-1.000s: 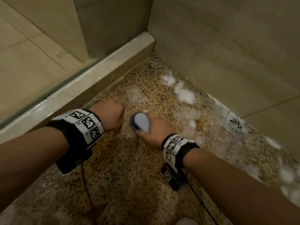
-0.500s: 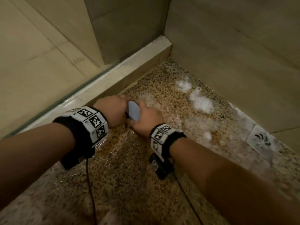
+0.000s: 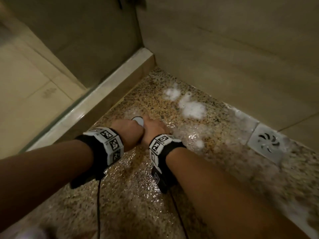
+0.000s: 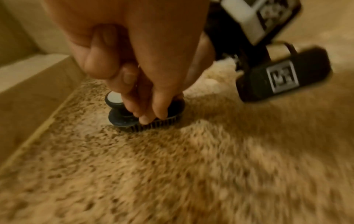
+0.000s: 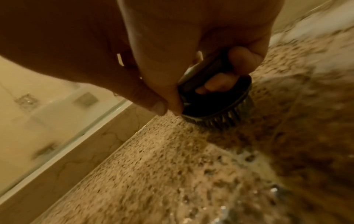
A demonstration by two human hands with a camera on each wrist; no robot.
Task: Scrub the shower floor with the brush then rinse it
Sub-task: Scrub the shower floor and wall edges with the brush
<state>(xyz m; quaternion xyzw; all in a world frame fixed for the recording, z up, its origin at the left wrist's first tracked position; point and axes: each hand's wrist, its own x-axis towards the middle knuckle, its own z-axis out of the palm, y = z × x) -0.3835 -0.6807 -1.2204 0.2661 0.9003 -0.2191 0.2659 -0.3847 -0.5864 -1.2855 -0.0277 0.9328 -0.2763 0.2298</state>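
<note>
Reaching forward from the bottom of the head view, both forearms ran side by side over the wet speckled floor (image 3: pixel 131 195), each wrist in a black band with white coded tags. The left hand (image 3: pixel 128 131) was a loose fist just beside the right hand (image 3: pixel 152 130), the two touching; its fingers were curled under, thumb tucked against them, and it held nothing that the pictures showed. The right hand gripped the brush (image 3: pixel 138 120), fingers wrapped around its handle and thumb pressed at the rim. From the head only the pale cap of the brush peeked between the knuckles. The left wrist view showed more: the dark oval brush (image 4: pixel 145 115) with its bristles down on the floor (image 4: pixel 191 174), the right hand (image 4: pixel 153 84) reaching down onto it from above, fingertips (image 4: pixel 160 112) at the edge of the base, and the left hand (image 4: pixel 118 37) curled close to the lens. The right wrist view showed fingers (image 5: pixel 243 58) hooked through the handle loop, the brush (image 5: pixel 216 104) flat on the floor (image 5: pixel 172 174) near the kerb (image 5: pixel 72 160), though blurred. Beyond the hands lay clumps of white foam (image 3: pixel 191 107). The drain (image 3: pixel 268 143) sat to the right by the wall (image 3: pixel 233 57), seen from the head only.
</note>
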